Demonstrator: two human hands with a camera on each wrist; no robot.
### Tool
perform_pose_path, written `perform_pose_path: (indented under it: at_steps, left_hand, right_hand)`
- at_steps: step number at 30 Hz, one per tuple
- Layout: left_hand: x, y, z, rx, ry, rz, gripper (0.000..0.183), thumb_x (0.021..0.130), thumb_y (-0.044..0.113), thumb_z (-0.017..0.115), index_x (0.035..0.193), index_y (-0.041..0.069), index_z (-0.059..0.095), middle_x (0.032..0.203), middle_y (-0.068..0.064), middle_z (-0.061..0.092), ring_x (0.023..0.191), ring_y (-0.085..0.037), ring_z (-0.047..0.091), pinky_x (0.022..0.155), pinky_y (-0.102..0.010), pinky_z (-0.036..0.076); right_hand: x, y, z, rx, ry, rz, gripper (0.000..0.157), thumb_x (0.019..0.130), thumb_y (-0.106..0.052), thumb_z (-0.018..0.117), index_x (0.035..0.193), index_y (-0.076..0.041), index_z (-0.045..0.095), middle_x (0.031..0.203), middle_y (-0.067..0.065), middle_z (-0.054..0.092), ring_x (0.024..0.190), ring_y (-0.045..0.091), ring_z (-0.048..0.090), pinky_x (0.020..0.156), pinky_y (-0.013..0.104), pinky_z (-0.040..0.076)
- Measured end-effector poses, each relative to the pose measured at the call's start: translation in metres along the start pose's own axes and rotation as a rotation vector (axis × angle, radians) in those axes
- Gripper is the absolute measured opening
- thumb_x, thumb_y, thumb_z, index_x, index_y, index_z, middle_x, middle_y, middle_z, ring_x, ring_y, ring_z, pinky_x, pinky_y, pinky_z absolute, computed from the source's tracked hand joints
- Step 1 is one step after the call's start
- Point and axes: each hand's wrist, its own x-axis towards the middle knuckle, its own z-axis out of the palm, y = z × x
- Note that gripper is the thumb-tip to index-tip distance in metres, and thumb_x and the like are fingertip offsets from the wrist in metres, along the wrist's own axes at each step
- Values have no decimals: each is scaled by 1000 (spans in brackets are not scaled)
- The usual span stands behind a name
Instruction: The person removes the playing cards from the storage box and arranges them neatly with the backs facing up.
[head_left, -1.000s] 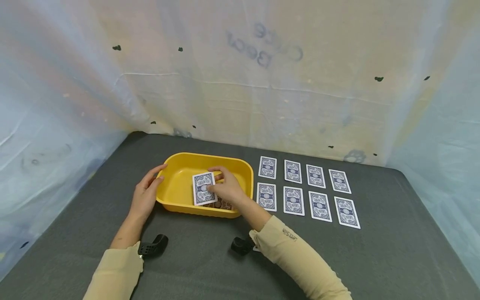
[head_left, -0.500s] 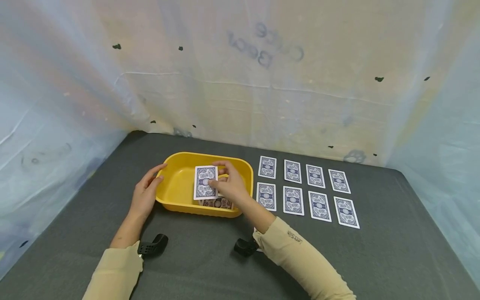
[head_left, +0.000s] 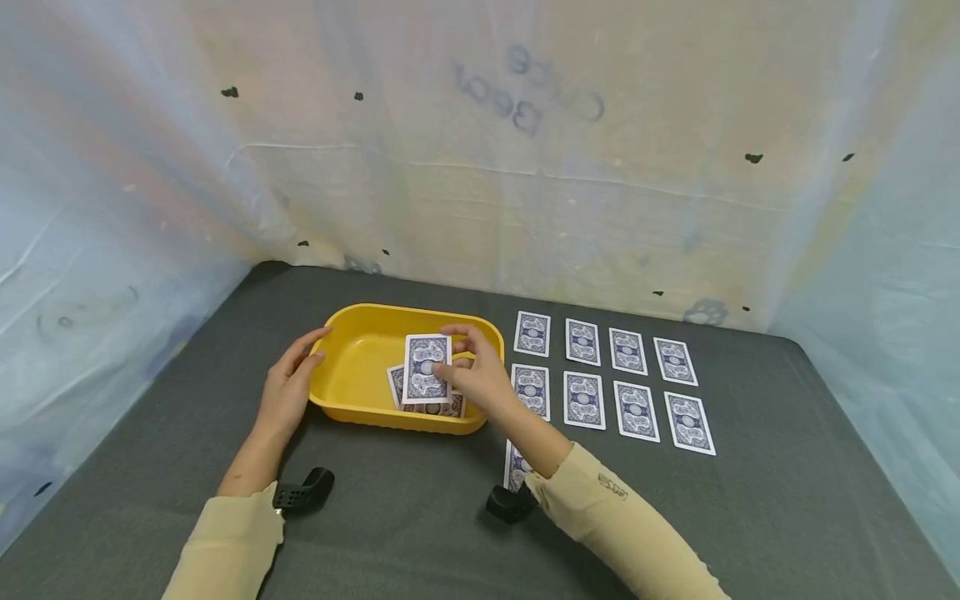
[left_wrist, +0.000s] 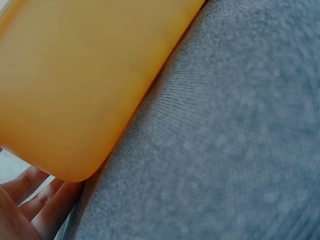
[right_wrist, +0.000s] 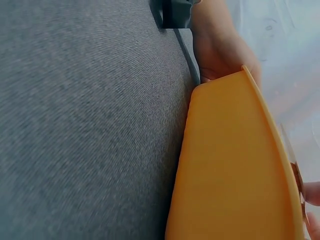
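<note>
In the head view my right hand [head_left: 480, 372] pinches a blue-backed playing card [head_left: 426, 369] between thumb and fingers, above the yellow tray [head_left: 352, 312]. Part of another blue-backed card [head_left: 395, 381] shows beneath it, inside the tray. A brownish-red patterned card [head_left: 450, 408] lies at the tray's near side, partly covered. At the tray's left end, my left hand [head_left: 288, 387] touches the rim with relaxed, extended fingers. The left wrist view has its fingers [left_wrist: 55, 205] against the outside of the tray wall [left_wrist: 95, 85]. Only fingertips [right_wrist: 312, 192] of the right hand appear in the right wrist view.
Two rows of blue-backed cards [head_left: 583, 400] lie back up on the dark cloth [head_left: 637, 500], right of the tray. One more card [head_left: 516, 467] sits nearer, partly behind the right wrist. A pale sheet [head_left: 480, 208] hangs around the table's back and sides.
My right hand has carried its card upward and then to the right over the tray, uncovering a blue-backed card there. More of the card by the right wrist shows. The left hand stays put.
</note>
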Motion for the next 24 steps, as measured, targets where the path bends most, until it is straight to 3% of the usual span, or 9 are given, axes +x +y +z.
perform_pose_path:
  at_steps: [12,18,24]
  left_hand:
    - [0,-2,0,-12,-1,1,44,103,37,38,145,25,43,144,-11,44,111,-21,46,83,-21,37]
    - [2,-3,0,-18,-4,8,45,103,37,38,146,24,42,141,-13,46,108,-21,47,82,-19,37]
    - [2,-2,0,-20,-3,3,45,103,37,38,146,24,42,136,-15,49,105,-21,48,78,-15,38]
  right_hand:
    - [-16,5,-23,28,14,-64,49,79,6,69,125,-1,54,95,8,42,60,9,40,55,20,39]
    - [-24,7,-32,14,27,-66,50,79,5,68,125,-3,54,98,11,48,63,9,48,57,21,43]
    - [-33,11,-43,6,36,-57,52,79,4,68,127,-6,53,98,10,47,60,9,43,54,20,40]
